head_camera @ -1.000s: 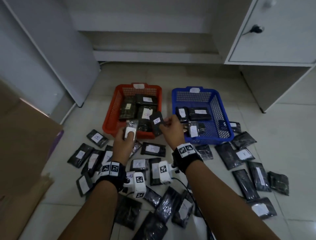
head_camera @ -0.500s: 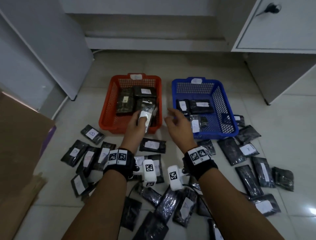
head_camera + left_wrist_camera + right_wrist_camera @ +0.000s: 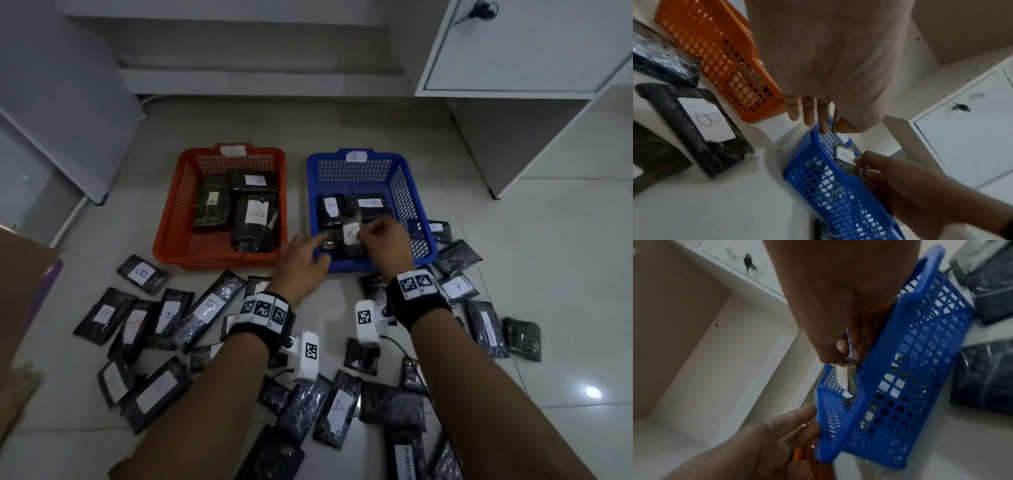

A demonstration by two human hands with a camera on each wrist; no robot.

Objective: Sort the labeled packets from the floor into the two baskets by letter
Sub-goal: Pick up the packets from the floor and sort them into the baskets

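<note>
1. You're pinching a packet (image 3: 350, 236) labelled A with your right hand (image 3: 385, 245), thumb and fingertips curled on its edge.
2. You're holding that packet inside the blue basket (image 3: 407, 205), over the basket's near end, above the other packets lying in it.
3. You're keeping your left hand (image 3: 301, 263) flat and empty, fingers straight, tips reaching over the blue basket's near-left rim; whether they are touching it, can't tell.
4. The orange basket (image 3: 171, 222) is sitting just left of the blue basket, with B-labelled packets (image 3: 255, 214) lying inside.
5. Loose packets (image 3: 337, 409) are lying scattered on the floor (image 3: 548, 274) on the near side of the blue basket, some more beside its right wall.
6. A B packet (image 3: 142, 274) is lying on the floor left of the blue basket, in front of the orange one.
</note>
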